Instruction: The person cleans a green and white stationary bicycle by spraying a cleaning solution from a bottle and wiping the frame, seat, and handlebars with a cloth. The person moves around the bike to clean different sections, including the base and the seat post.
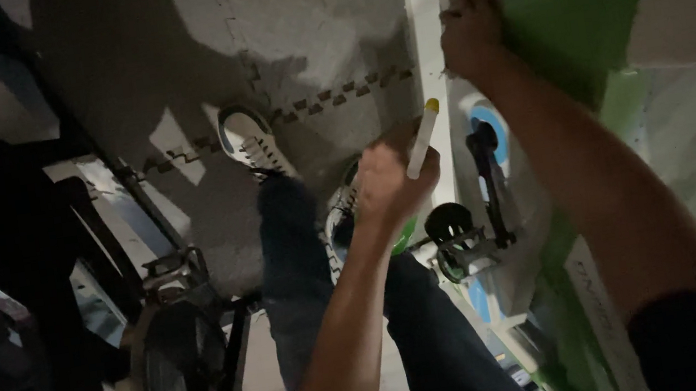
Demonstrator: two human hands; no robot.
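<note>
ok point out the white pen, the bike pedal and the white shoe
white pen (422, 141), head view, middle of its barrel
bike pedal (462, 252), head view, on its black cage
white shoe (251, 141), head view, on its laces

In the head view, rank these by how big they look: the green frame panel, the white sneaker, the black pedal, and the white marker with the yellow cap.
1. Green frame panel, clearly largest, though nearer the camera.
2. White sneaker.
3. Black pedal and the white marker with yellow cap in the left hand: too alike to rank.
</note>
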